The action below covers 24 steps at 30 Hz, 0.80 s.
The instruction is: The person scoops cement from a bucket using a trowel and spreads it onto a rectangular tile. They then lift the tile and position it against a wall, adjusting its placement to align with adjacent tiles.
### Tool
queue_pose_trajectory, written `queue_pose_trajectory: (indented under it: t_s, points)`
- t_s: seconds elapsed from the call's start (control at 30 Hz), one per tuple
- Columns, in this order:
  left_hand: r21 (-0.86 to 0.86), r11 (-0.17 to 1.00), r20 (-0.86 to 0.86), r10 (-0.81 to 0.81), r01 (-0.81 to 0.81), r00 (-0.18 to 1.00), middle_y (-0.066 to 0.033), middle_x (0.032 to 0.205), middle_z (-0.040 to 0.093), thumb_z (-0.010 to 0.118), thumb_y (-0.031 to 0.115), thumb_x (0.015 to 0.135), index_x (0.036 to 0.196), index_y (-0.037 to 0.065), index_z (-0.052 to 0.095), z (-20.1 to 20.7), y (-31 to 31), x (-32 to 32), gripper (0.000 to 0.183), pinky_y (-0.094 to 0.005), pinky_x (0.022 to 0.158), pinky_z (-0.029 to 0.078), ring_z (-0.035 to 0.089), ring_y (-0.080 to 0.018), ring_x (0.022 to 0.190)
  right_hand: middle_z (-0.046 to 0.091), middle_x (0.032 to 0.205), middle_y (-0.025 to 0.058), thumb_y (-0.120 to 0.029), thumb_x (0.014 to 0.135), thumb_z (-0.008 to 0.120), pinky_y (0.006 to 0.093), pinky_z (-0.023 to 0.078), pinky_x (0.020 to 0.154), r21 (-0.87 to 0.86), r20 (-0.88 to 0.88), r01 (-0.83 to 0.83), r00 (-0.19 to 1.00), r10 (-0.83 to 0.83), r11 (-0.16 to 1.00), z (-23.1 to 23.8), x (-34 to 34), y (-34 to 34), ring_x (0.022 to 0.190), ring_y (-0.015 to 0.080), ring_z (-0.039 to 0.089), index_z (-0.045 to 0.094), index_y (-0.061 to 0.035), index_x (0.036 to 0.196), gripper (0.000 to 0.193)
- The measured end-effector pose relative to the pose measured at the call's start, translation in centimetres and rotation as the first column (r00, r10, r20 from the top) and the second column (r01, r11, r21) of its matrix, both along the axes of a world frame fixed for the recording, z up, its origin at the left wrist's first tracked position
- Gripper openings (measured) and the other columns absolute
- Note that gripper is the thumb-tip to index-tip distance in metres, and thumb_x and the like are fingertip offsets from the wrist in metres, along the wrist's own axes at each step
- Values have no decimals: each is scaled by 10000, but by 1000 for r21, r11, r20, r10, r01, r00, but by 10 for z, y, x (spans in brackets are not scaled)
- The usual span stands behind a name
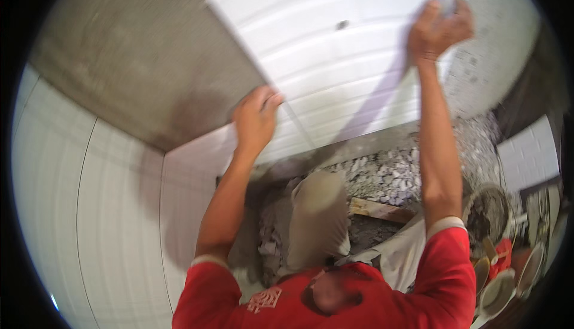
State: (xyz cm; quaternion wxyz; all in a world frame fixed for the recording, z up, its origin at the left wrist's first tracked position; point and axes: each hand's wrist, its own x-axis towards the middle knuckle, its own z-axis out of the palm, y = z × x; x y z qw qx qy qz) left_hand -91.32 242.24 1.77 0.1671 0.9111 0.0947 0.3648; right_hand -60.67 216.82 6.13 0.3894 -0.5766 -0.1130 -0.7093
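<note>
2-handed job: the left hand [256, 119] is at the white panel's [335, 54] left edge, fingers bent, and the right hand [441, 30] is way up near its right edge, fingers curled. Pretty blurry, so I can't tell if either is actually clamped or just pressing. Something pale shows between the right thumb and fingers, no clue what. Panel's up at the wall, bare grey wall [137, 60] to its left, and there's a thin seam [298, 124] just below the left hand.

My 2 cents: keep the hands spread like that, 1 per side, and press with flat palms, not fingertips, so neither corner tips out. I'd sight the left edge against that seam and nudge in tiny bits. Wipe the dark smudge [342, 25] too.

Footing matters: there's rubble [388, 176] below and a wood board [381, 210] by the knee [320, 209], so I'd plant well before leaning in. Bucket [487, 212] is off to the right, near a smaller white sheet [529, 154].
</note>
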Motion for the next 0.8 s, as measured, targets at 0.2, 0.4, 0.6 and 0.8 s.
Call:
queue_pose_trajectory:
  t_s: [0.2, 0.4, 0.6, 0.8]
  points:
    - [80, 993, 114, -98, 89, 989, -97, 748, 601, 726, 204, 984, 947, 3, 628, -2, -9, 3, 227, -369, 707, 497, 575, -220, 695, 499, 1322, 193, -253, 975, 605, 479, 301, 1112, 29, 10, -182, 983, 182, 983, -6, -28, 3, 1289, 313, 413, 497, -33, 1365, 461]
    - [130, 991, 19, -19, 17, 1000, -64, 722, 558, 753, 220, 971, 940, -15, 604, 3, -7, 4, 279, -343, 651, 455, 482, -176, 656, 473, 1355, 183, -177, 910, 643, 474, 313, 1085, 91, 53, -290, 957, 286, 953, 25, -47, 0, 1264, 333, 387, 507, -34, 1355, 487]
    - [175, 984, 39, -30, 22, 999, -67, 710, 577, 740, 203, 971, 950, -22, 606, 4, -10, 4, 262, -346, 647, 454, 494, -177, 647, 451, 1386, 165, -141, 885, 663, 468, 318, 1088, 104, 181, -339, 931, 317, 935, 70, -43, 6, 1272, 335, 381, 521, -64, 1356, 498]
    - [125, 992, 64, -43, 35, 997, -63, 684, 580, 741, 174, 962, 936, -20, 597, 3, -12, 5, 243, -333, 622, 449, 489, -166, 611, 466, 1394, 153, -114, 855, 706, 443, 347, 1067, 47, 190, -308, 937, 294, 950, 76, -36, 13, 1259, 343, 400, 542, -82, 1341, 515]
